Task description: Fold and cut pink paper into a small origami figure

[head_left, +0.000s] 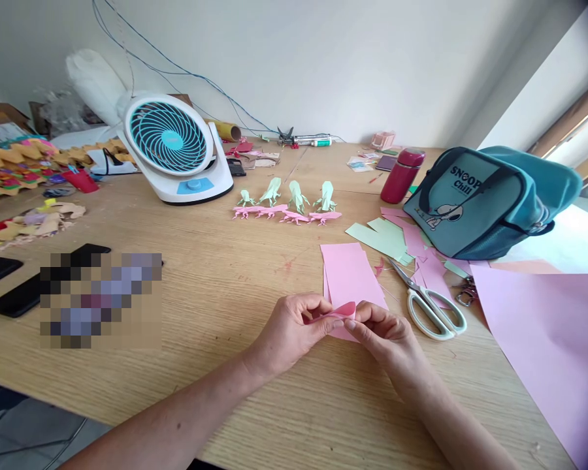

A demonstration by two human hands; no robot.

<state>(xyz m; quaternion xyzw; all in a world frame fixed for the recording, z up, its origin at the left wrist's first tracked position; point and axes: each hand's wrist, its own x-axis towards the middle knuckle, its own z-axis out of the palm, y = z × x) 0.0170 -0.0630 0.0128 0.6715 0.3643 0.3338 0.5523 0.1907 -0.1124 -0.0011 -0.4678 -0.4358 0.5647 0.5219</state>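
Note:
A small piece of pink paper [343,311] is pinched between my two hands, its top edge curled over in a loop. My left hand [294,329] grips its left side with thumb and fingers. At the other end, my right hand [383,329] pinches the right edge. Beneath and just beyond the hands lie pink paper rectangles [350,271] in a loose stack. White-handled scissors [434,316] rest to the right of my right hand. Farther back stand folded paper figures in two rows, green ones [298,196] behind pink ones [294,217].
A white and blue fan [171,140] stands at the back left. Towards the right are a red flask [402,175], a teal bag [475,202], green paper scraps [379,238] and a large pink sheet [549,339]. A black phone [10,303] lies on the left.

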